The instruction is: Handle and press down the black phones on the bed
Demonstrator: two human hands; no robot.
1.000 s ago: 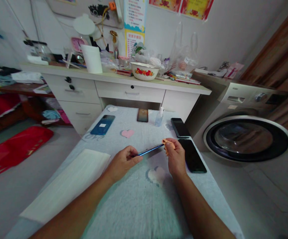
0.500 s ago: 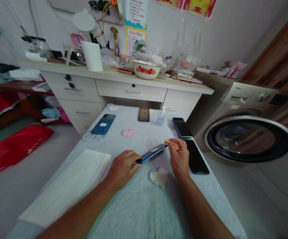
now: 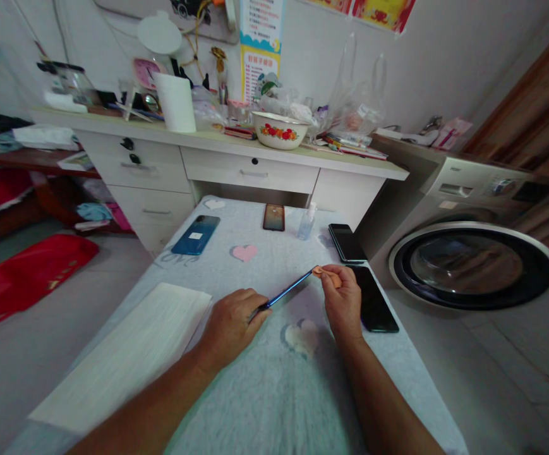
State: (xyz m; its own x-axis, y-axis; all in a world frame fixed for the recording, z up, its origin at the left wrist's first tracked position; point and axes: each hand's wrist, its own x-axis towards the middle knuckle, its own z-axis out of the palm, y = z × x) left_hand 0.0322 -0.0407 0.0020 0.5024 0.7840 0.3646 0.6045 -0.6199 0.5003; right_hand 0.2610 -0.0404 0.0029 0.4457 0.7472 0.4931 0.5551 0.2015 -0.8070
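Slim, blue-edged phone (image 3: 289, 291) held tilted above the fabric-covered desk (image 3: 255, 379), probably light, stiff, slick, glass-fragile, so grip side edges; left hand (image 3: 231, 322) has fingers clamped on near end, right hand's (image 3: 343, 306) pinch soft orange cloth (image 3: 333, 279) at far end.

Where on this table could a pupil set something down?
Bare cloth lies between left forearm and right forearm, and between the blue phone and small brown phone. Crowded: right edge, with near black phone, far black phone and right hand.
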